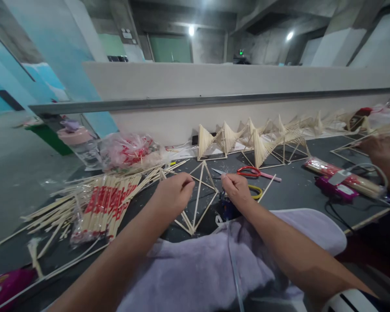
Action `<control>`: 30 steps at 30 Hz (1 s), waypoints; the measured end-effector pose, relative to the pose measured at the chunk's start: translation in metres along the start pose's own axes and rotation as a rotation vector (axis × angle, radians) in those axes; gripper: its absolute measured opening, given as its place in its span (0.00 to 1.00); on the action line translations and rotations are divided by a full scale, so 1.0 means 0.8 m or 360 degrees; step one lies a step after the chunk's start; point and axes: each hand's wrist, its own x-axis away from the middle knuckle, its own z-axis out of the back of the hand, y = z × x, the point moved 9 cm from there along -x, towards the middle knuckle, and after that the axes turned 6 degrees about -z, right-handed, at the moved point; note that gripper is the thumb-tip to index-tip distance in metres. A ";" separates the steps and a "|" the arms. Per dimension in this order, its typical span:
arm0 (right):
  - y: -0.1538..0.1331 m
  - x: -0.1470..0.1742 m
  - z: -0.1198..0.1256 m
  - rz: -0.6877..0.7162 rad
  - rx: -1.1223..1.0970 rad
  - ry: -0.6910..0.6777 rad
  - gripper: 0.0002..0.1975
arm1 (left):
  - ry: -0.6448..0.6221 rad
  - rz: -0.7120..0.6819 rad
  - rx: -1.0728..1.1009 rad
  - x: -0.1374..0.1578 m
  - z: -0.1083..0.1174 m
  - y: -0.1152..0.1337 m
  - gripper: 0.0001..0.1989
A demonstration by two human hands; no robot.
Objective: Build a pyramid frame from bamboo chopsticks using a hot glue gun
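My left hand (177, 190) is closed over the left side of a small pyramid-like frame of thin wooden sticks (197, 203) on the dark table. Just right of the frame, my right hand (237, 190) is closed too, its fingertips pinched together. Whether either pinch has anything in it is too small to make out. Red-handled scissors (248, 172) lie behind my right hand, a blade pointing left. A yellow handle loop (257, 192) and a loose stick (267, 188) show beside it. Below that hand a dark blue object (227, 209) is partly hidden.
Bundled chopsticks in red-printed wrappers (102, 203) and loose sticks lie at left, near a bottle (79, 143) and plastic bag (126, 149). Twisted stick models (263, 145) line the wall. At right are a purple tool (336, 188) and another person's hand (381, 151). Lilac cloth (198, 273) covers my lap.
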 end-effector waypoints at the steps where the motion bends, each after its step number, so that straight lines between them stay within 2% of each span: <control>1: 0.001 0.000 0.001 0.0009 -0.0001 0.0015 0.21 | -0.0056 -0.0004 -0.0073 -0.012 -0.006 0.000 0.11; 4: 0.005 -0.003 -0.001 0.0082 -0.0001 0.0060 0.17 | -0.0176 -0.0001 -0.0175 -0.036 -0.025 -0.007 0.13; 7: 0.013 -0.008 -0.002 0.0145 -0.0058 0.0137 0.13 | -0.0096 0.0027 -0.0095 -0.041 -0.035 -0.017 0.12; 10: 0.017 -0.014 -0.003 0.0155 -0.0074 0.0206 0.15 | -0.0012 0.0081 0.0025 -0.038 -0.045 -0.029 0.12; 14: -0.002 -0.020 -0.009 0.0156 -0.0077 0.0226 0.18 | 0.0036 0.0079 0.0196 -0.042 -0.060 -0.035 0.11; 20: -0.033 -0.034 -0.039 0.0169 0.0015 0.0106 0.18 | 0.0127 0.0068 0.0323 -0.048 -0.063 -0.034 0.09; 24: -0.031 -0.041 -0.047 0.0131 -0.0004 0.0078 0.16 | 0.0146 0.0038 0.0416 -0.047 -0.059 -0.034 0.08; 30: -0.017 -0.046 -0.040 0.0046 0.0061 0.0111 0.15 | 0.0132 -0.0004 0.0493 -0.048 -0.059 -0.034 0.09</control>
